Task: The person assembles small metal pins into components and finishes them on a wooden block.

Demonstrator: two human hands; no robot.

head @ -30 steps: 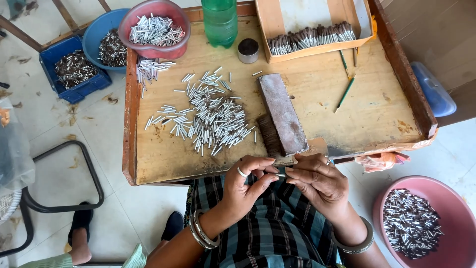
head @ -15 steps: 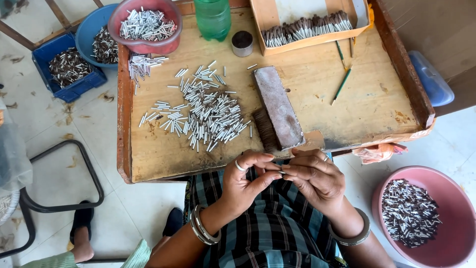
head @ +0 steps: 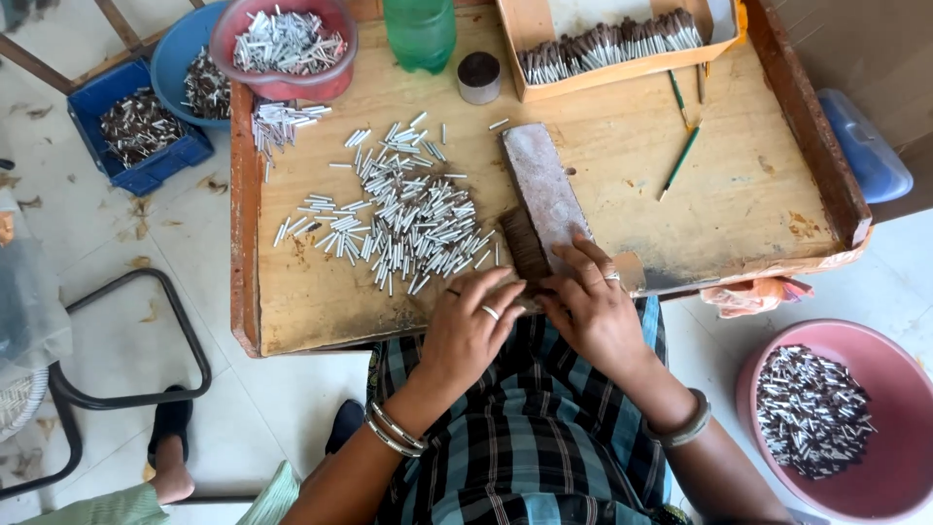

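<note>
Both hands moved up onto tray edge: left hand (head: 466, 331), right hand (head: 593, 306), wooden tray (head: 292, 311).

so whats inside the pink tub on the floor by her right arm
The pink tub holds a heap of small pale sticks; the sticks cover the bottom beneath them.

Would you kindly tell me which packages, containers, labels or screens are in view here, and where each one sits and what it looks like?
No labels, signs or screens show.
Cardboard box: tray's far edge, shallow, tan, open, holding dark sticks.
Green bottle: far edge, translucent.
Small round tin: beside the bottle, dark top.
Red bowl: far left corner, holding silvery tubes.
Blue bowl and blue crate: on the floor, left.
Pink basin: floor, lower right.
</note>
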